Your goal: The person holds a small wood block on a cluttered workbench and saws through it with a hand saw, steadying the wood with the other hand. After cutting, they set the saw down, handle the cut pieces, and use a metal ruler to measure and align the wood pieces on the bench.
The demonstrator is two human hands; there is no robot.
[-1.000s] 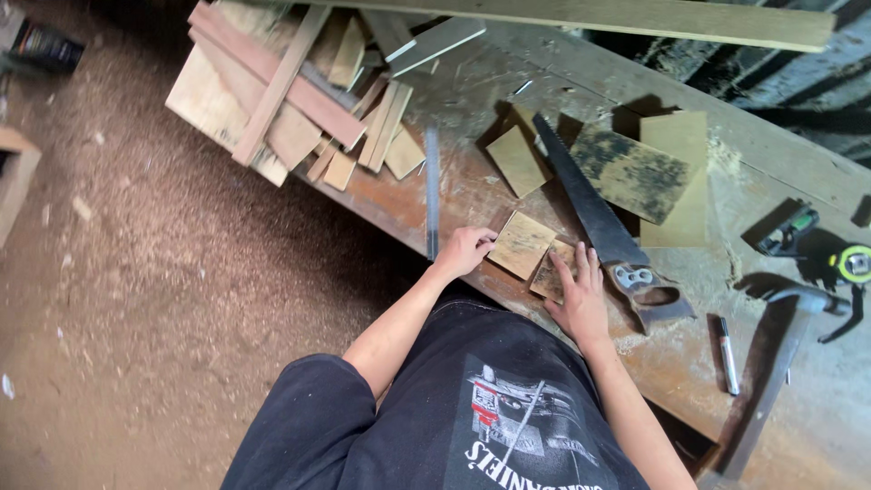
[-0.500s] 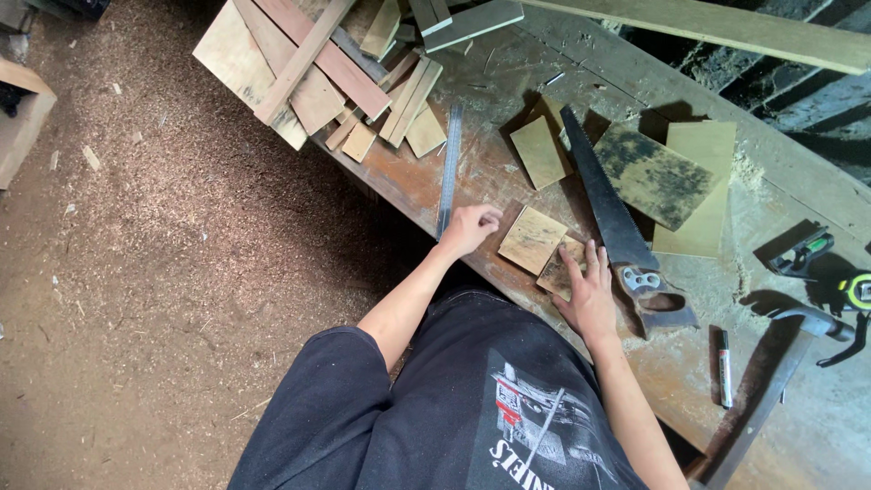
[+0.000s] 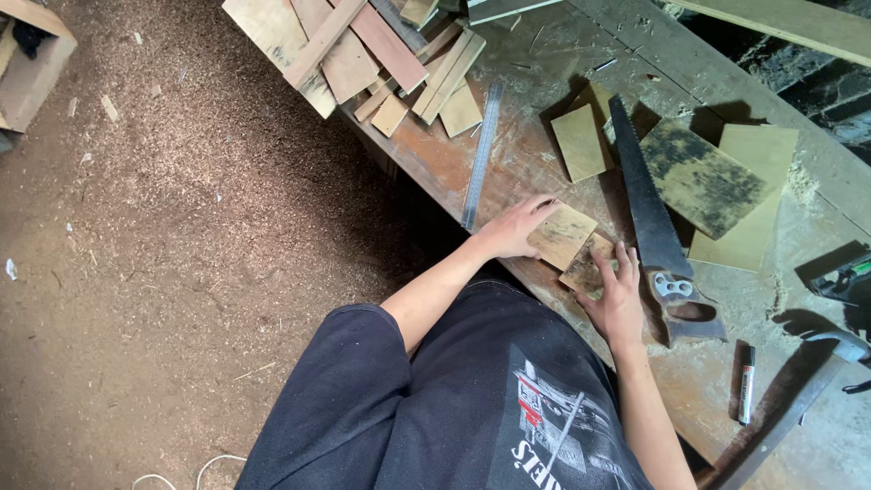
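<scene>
My left hand [image 3: 513,227] rests on the near edge of a small square plywood piece [image 3: 564,236] lying flat on the workbench [image 3: 508,159]. My right hand [image 3: 617,295] lies palm down on a second, darker wood piece [image 3: 587,266] that sits partly under the first. A hand saw [image 3: 651,218] lies just right of my right hand, its handle [image 3: 682,304] toward me. A long steel ruler [image 3: 480,154] lies left of my left hand. Neither hand lifts anything.
A pile of wood offcuts [image 3: 363,54] lies at the bench's far left end. Two larger boards [image 3: 717,177] and a small board [image 3: 579,142] lie beyond the saw. A marker [image 3: 746,383] and a hammer [image 3: 798,399] lie at right. Sawdust covers the floor [image 3: 163,227].
The view has shifted a little; both hands stay on the two small wood pieces with almost no movement.
</scene>
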